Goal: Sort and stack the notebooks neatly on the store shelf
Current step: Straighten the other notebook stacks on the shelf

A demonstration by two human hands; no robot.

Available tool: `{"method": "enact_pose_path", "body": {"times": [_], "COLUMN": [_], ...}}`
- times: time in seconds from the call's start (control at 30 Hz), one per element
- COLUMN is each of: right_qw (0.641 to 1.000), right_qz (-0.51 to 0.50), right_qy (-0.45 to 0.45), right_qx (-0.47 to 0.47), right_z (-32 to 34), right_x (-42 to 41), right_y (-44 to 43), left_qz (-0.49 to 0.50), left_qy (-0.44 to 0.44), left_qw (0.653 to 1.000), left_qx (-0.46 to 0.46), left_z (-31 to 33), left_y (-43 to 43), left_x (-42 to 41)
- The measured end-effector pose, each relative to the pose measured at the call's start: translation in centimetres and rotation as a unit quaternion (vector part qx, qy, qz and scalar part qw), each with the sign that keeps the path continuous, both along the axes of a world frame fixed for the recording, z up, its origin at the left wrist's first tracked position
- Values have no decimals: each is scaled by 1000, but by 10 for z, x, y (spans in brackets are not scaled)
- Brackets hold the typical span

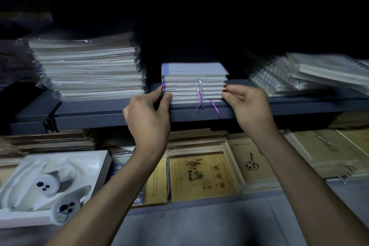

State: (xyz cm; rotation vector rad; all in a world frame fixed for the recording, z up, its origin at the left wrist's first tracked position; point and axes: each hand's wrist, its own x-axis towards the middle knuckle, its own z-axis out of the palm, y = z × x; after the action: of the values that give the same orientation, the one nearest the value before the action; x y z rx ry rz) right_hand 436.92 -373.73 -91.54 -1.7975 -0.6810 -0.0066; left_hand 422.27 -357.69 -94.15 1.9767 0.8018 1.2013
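**Both hands on a small notebook stack at the shelf edge**

The notebook stack (194, 86) is a squat, square-cornered pile of thin books with pale page edges and a matte lavender cover on top. Slim, glossy purple and pale blue ribbons (200, 94) trail from its front over the lip of the grey metal shelf (111, 114) it rests on.

It sits directly between the two sets of fingertips. The left hand (147, 118) grips its left edge low down, with the thumb (166, 100) pressed against the front corner and the forefinger curled round the side just above. The right hand (249, 106) holds the right edge. Its fingers (226, 96) are bent and bunched close together, the tips pinching the lower books at the corner.

Just beyond the left fingers stands a taller wrapped pile (89, 70) in crinkled clear plastic. Out past the right fingers lie spiral-bound pads (279, 78), blurred, also in shiny wrap. Below both wrists, yellow exercise books (201, 177) lie flat on the lower level. A white moulded tray (52, 183) lies beside the left forearm.
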Motion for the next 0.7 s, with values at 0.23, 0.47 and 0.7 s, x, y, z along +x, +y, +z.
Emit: {"method": "enact_pose_path", "body": {"times": [0.23, 0.47, 0.7], "right_qw": [999, 998, 999], "right_qz": [-19, -45, -22], "right_qy": [-26, -51, -5], "right_qx": [14, 4, -28], "right_z": [-2, -2, 7], "right_x": [-3, -6, -10], "right_y": [2, 5, 2], "left_qz": [17, 30, 21], "left_qy": [-14, -24, 45], "left_qw": [1000, 999, 999], "left_qx": [8, 8, 16], "left_z": [-1, 1, 6], "left_y": [-5, -8, -8], "left_x": [2, 4, -2]}}
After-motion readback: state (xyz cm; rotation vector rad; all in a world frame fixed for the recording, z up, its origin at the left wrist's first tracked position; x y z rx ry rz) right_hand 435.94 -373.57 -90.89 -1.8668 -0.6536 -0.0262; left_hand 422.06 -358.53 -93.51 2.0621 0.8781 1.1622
